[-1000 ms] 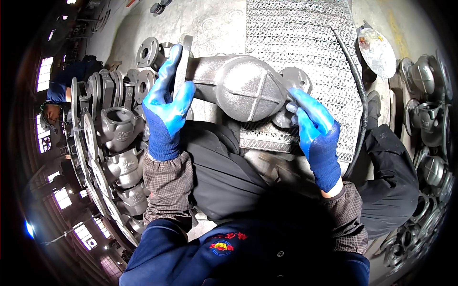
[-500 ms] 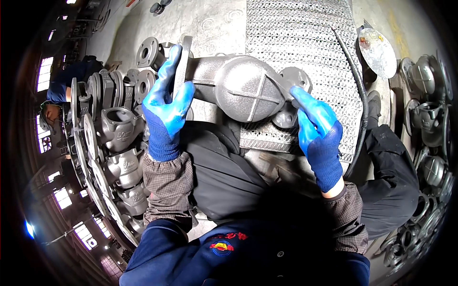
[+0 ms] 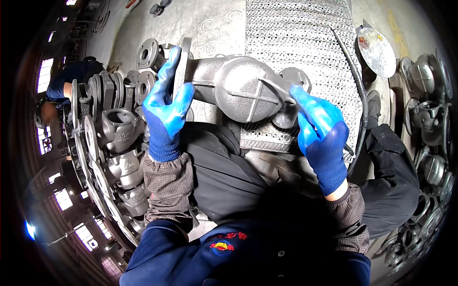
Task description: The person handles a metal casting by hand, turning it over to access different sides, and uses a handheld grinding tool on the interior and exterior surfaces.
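A grey cast-metal valve body (image 3: 245, 90) with a bulging, ribbed belly lies across in front of me, over the near part of the metal mat. My left hand (image 3: 167, 100), in a blue coated glove, is closed round the rim of its upright left flange (image 3: 182, 66), fingers on the outer side. My right hand (image 3: 318, 117), gloved likewise, holds the casting's right end, its fingertips at the edge there. Behind that end another round flange (image 3: 296, 80) partly shows. The palm side of my right hand is hidden.
Several flanged castings (image 3: 121, 131) stand stacked at my left, more castings (image 3: 429, 117) at right. A ridged metal mat (image 3: 300, 33) lies ahead, with a black hose (image 3: 355, 78) along its right edge and a stained round plate (image 3: 377, 52) beyond. A person (image 3: 71, 83) bends at far left.
The valve body has rolled slightly, its ribs shifting. My right wrist has moved a little right and down the picture. My left hand stays on the flange. The other person's arm has moved.
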A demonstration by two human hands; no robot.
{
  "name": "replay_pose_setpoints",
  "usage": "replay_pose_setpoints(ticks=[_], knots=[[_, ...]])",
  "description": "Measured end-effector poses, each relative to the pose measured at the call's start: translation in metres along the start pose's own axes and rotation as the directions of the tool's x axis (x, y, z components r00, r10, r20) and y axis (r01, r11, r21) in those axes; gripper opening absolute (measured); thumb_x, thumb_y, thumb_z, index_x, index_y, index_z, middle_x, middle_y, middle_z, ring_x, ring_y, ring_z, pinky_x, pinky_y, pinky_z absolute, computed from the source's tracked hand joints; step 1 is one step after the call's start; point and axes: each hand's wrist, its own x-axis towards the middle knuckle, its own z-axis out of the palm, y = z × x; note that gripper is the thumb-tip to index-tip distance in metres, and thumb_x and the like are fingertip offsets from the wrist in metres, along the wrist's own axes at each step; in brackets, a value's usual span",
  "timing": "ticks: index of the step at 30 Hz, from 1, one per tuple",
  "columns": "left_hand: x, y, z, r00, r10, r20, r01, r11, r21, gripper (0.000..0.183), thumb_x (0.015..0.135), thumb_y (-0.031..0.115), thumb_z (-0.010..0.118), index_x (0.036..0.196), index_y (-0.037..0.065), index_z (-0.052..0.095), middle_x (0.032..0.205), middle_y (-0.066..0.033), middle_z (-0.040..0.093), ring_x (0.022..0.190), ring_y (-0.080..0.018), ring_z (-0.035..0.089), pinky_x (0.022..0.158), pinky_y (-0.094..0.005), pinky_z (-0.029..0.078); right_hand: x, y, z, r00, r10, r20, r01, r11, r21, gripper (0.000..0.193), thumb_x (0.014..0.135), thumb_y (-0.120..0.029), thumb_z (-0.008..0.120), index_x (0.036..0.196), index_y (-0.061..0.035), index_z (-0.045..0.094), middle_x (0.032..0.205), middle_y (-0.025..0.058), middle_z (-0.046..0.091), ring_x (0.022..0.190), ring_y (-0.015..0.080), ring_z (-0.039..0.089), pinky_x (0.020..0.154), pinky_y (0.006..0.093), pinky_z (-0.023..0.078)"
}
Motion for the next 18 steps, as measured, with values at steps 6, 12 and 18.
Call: replay_pose_setpoints(ticks=[6, 12, 18], knots=[[-0.001, 0.001, -0.001, 0.995, -0.093, -0.033, 0.093, 0.996, 0.005, 0.055, 0.083, 0.001, 0.059, 0.137, -0.002, 0.047, 0.132, -0.0128, 0.055, 0.105, -0.0147, 0.056, 0.090, -0.0268, 0.045, 0.003, -0.001, 0.001, 0.999, -0.037, -0.006, 0.036, 0.996, -0.076, 0.037, 0.073, -0.003, 0.063, 0.108, -0.0142, 0.071, 0.084, 0.0110, 0.068, 0.073, 0.0282, 0.064, 0.065, 0.0376, 0.052], [-0.001, 0.005, -0.001, 0.994, -0.106, -0.033, 0.103, 0.992, -0.072, 0.056, 0.082, -0.003, 0.057, 0.137, 0.000, 0.048, 0.096, 0.0009, 0.058, 0.063, -0.0008, 0.042, 0.057, -0.0159, 0.038, 0.004, -0.004, 0.002, 0.999, -0.044, -0.009, 0.044, 0.998, -0.045, 0.038, 0.074, -0.003, 0.061, 0.109, -0.0135, 0.070, 0.089, 0.0117, 0.068, 0.074, 0.0296, 0.064, 0.064, 0.0390, 0.052], [-0.003, -0.012, -0.011, 0.987, -0.150, -0.061, 0.144, 0.985, -0.100, 0.057, 0.080, 0.001, 0.059, 0.136, -0.001, 0.049, 0.113, -0.0028, 0.058, 0.075, -0.0035, 0.049, 0.067, -0.0180, 0.044, 0.006, -0.007, 0.006, 1.000, -0.031, 0.000, 0.031, 0.999, 0.006, 0.040, 0.073, 0.003, 0.061, 0.110, -0.0106, 0.070, 0.088, 0.0127, 0.068, 0.075, 0.0276, 0.063, 0.068, 0.0364, 0.051]])
